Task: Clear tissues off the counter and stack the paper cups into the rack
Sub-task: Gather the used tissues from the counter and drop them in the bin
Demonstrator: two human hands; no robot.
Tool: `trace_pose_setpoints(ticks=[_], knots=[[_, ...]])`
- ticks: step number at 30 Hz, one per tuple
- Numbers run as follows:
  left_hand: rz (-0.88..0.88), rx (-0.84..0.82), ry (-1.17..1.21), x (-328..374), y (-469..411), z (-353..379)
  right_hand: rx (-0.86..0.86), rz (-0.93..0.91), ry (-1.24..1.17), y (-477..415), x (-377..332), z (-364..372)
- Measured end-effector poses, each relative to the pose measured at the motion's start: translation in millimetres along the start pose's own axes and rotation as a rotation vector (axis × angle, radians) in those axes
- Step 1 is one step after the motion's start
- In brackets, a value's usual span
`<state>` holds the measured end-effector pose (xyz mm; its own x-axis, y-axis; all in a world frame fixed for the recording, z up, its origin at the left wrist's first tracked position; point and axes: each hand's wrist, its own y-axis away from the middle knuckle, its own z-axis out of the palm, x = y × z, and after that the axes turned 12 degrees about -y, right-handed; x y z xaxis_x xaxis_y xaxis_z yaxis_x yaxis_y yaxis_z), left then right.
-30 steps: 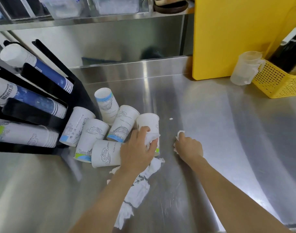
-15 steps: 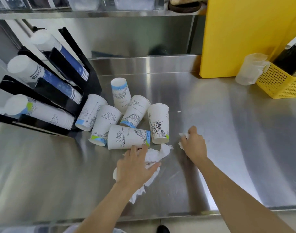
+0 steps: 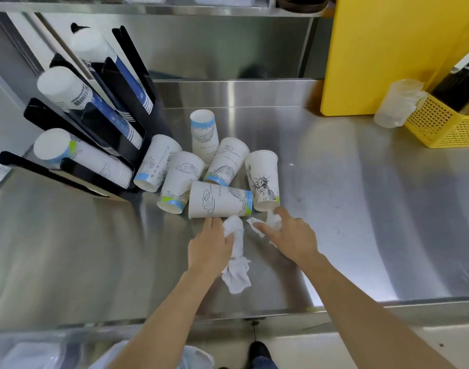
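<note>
Several white printed paper cups (image 3: pixel 217 199) lie on their sides in a cluster on the steel counter (image 3: pixel 361 209), just right of a black cup rack (image 3: pixel 121 134) that holds three slanted stacks of cups. My left hand (image 3: pixel 209 246) grips a long crumpled white tissue (image 3: pixel 237 265) in front of the cups. My right hand (image 3: pixel 292 235) closes on a smaller wad of tissue (image 3: pixel 272 221) beside the cup with the statue print (image 3: pixel 262 179). The two hands are close together.
A tall yellow box (image 3: pixel 388 49) stands at the back right, with a clear plastic jug (image 3: pixel 398 102) and a yellow mesh basket (image 3: pixel 446 123) beside it. A steel shelf (image 3: pixel 148 6) runs above. The counter's front edge (image 3: pixel 174 320) is near my arms. A tiny tissue scrap (image 3: pixel 291 164) lies right of the cups.
My left hand let go of the cup, dropped to the long tissue and bunched it up. My right hand slid left toward it with its wad. The camera pulled back.
</note>
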<state>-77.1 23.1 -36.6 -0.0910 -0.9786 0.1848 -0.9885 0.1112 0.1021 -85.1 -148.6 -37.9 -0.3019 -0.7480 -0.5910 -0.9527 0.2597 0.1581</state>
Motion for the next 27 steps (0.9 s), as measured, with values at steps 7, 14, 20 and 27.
trace_pose_setpoints(ticks=[7, 14, 20, 27], knots=[[-0.117, 0.202, 0.408, -13, 9, -37, -0.062, 0.022, 0.142, 1, -3, 18], [-0.022, 0.148, 0.334, -8, 38, -30, -0.020, 0.057, 0.019, 4, -3, 14], [0.205, 0.076, 0.143, 1, 55, 11, 0.133, 0.106, -0.290, 16, 6, 11], [0.338, 0.100, -0.207, -1, 61, 39, 0.235, 0.168, -0.501, 30, 8, 3]])
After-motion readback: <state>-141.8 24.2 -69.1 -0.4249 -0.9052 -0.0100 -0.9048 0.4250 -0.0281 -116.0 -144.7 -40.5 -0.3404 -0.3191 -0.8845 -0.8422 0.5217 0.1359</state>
